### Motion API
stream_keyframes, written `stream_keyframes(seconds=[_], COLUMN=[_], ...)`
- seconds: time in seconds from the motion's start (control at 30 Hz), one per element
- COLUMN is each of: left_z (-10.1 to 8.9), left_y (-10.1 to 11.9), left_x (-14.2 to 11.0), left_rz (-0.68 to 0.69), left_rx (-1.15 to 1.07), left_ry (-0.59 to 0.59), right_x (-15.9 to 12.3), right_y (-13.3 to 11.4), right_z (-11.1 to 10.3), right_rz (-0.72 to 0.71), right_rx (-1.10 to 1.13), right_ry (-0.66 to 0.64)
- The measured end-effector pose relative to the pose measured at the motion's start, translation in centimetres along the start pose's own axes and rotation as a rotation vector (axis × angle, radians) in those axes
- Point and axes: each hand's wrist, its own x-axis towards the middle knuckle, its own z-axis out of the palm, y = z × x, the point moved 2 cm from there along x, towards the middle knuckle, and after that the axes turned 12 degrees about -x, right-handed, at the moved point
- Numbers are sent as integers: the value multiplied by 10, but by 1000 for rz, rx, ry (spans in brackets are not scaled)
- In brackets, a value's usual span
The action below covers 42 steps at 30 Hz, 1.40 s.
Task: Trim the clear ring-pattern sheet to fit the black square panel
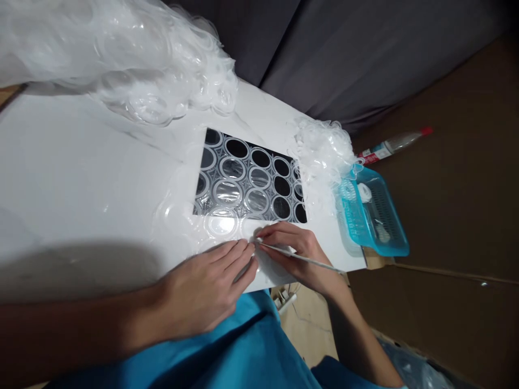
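My left hand (211, 278) lies low over the front edge of a white table, its fingers stretched out and fingertips resting on clear plastic film. Close to those fingertips, my right hand (298, 248) is closed around a thin pale rod (312, 261) that slants back over the wrist. The rod's tip meets a small whitish bit between both hands; its kind is too small to tell. Just beyond the hands is a black rectangular panel (281, 186), covered by clear film with rows of ring shapes (227, 193). The film spreads past the panel's left and front edges.
A large heap of clear plastic rings (162, 59) fills the back left, and a smaller heap (322, 146) stands at the right. A blue basket (399, 237) sits at the table's right edge. Behind it lies a red-capped bottle (399, 143). Dark curtain (324, 54) hangs behind.
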Motion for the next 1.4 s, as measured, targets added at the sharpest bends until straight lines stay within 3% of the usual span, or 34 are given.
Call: stream_keyframes(seconds=[0.17,0.33,0.47,0.6,0.7,0.8,0.97,1.13,1.2,1.27,1.4], left_z=[-1,-2,-3,-3,-3,-2,-3,-4,-3,-2,-8], left_y=[-1,-2,-2,-2,-2,-2,-2,-1,0,2,6], left_x=[1,2,3,3,2,0,1,0,-2,-2,0], left_rz=[-8,-60,-56,-60,-52,-53,-58,2,41,86,239], left_rx=[-23,-94,-95,-75,-67,-63,-57,3,38,66,95], left_ry=[-3,11,32,18,9,4,-18,-33,-29,-3,114], right_x=[-2,-9,-18,-23,-17,0,23,0,-13,-22,-30], right_y=[-6,-15,-19,-10,9,37,91,117,110,91,32], right_z=[-2,6,18,28,26,12,-37,-79,-81,-72,-30], right_rz=[-65,-251,-377,-412,-303,-101,262,478,510,457,255], right_rx=[-137,-473,-692,-712,-615,-592,-668,-743,-745,-646,-117], right_ry=[-28,15,104,200,293,407,536,647,643,591,314])
